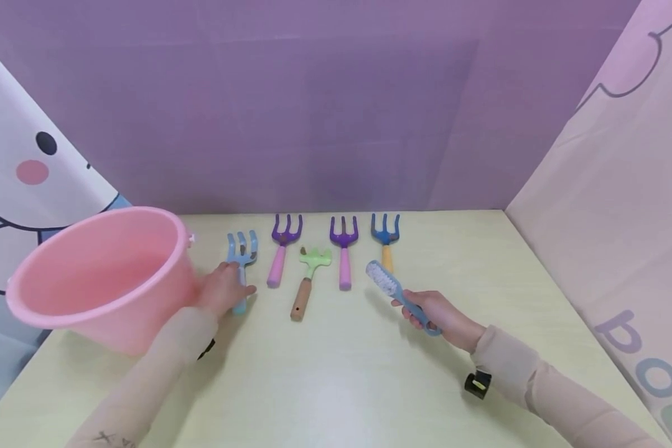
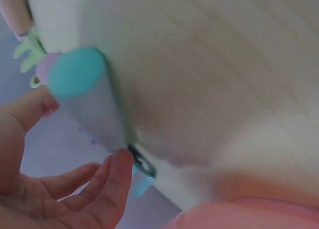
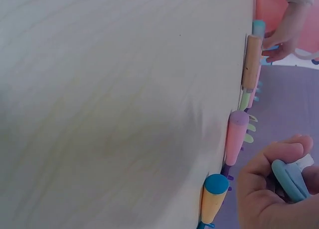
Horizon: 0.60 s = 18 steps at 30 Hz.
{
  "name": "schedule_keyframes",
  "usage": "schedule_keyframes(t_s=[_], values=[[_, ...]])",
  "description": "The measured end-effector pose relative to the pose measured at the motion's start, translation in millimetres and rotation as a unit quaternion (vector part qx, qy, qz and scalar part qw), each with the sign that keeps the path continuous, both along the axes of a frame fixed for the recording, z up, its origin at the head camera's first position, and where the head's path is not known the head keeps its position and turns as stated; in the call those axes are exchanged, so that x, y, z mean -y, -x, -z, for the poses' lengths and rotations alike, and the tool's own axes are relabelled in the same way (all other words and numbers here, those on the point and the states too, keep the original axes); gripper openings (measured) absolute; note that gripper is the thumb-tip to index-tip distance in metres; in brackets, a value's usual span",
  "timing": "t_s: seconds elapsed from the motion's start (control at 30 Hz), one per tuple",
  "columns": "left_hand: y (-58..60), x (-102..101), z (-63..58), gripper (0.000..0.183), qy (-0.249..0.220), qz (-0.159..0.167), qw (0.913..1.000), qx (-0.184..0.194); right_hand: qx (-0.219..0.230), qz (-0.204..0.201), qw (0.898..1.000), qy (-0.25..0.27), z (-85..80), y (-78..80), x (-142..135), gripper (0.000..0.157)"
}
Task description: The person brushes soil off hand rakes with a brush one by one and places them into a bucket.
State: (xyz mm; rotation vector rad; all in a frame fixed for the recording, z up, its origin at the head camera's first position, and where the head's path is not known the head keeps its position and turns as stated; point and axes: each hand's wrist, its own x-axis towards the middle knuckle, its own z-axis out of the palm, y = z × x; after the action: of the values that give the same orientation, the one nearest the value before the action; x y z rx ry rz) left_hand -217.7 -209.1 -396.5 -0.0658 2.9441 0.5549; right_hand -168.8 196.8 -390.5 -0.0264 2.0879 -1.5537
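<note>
My right hand (image 1: 434, 314) grips a blue scrubbing brush (image 1: 406, 300) by its handle, white bristles facing up, above the table. In the right wrist view the fingers curl round the brush handle (image 3: 289, 180). My left hand (image 1: 224, 289) reaches over the light blue hand fork (image 1: 242, 249) beside the bucket. The left wrist view shows thumb and fingers spread on either side of its grey handle (image 2: 97, 109) with a teal end; whether they touch it I cannot tell. Two purple forks (image 1: 287, 235) (image 1: 344, 236) with pink handles lie to its right.
A large pink bucket (image 1: 173, 283) stands at the left, against my left forearm. A green rake (image 1: 313, 261) with a brown handle lies mid-table, and a blue fork (image 1: 385, 233) with a yellow handle lies behind the brush. A purple cloth wall (image 1: 336, 124) rises behind.
</note>
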Motion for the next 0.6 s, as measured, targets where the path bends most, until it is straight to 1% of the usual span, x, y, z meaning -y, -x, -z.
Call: schedule_keyframes(t_s=[0.07, 0.13, 0.2, 0.27, 0.33, 0.4, 0.5, 0.6], values=[[5.5, 0.1, 4.1, 0.065, -0.019, -0.020, 0.9992, 0.030, 0.003, -0.003, 1.000, 0.005, -0.5, -0.2, -1.2, 0.050], [9.7, 1.3, 8.1, 0.069, -0.046, -0.045, 0.9960, 0.062, 0.006, -0.004, 1.000, 0.010, -1.5, 0.5, -2.1, 0.050], [13.6, 3.9, 12.6, 0.069, -0.068, -0.068, 0.9917, 0.086, 0.010, 0.000, 1.000, 0.019, -3.4, 1.8, -2.7, 0.051], [17.5, 6.6, 16.5, 0.063, -0.074, -0.076, 0.9903, 0.090, 0.011, 0.007, 1.000, 0.027, -5.7, 3.2, -3.5, 0.052], [21.7, 9.1, 20.2, 0.055, -0.066, -0.072, 0.9916, 0.084, 0.011, 0.014, 0.999, 0.034, -7.5, 4.4, -4.2, 0.052], [25.1, 11.0, 22.6, 0.049, -0.054, -0.066, 0.9936, 0.075, 0.012, 0.012, 0.999, 0.038, -8.2, 5.3, -4.6, 0.052], [27.6, 11.1, 23.0, 0.043, -0.048, -0.065, 0.9942, 0.071, 0.016, 0.005, 0.999, 0.043, -7.0, 5.7, -4.4, 0.053], [26.9, 9.4, 21.1, 0.038, -0.046, -0.073, 0.9938, 0.070, 0.021, 0.000, 0.998, 0.052, -4.9, 5.7, -4.2, 0.053]])
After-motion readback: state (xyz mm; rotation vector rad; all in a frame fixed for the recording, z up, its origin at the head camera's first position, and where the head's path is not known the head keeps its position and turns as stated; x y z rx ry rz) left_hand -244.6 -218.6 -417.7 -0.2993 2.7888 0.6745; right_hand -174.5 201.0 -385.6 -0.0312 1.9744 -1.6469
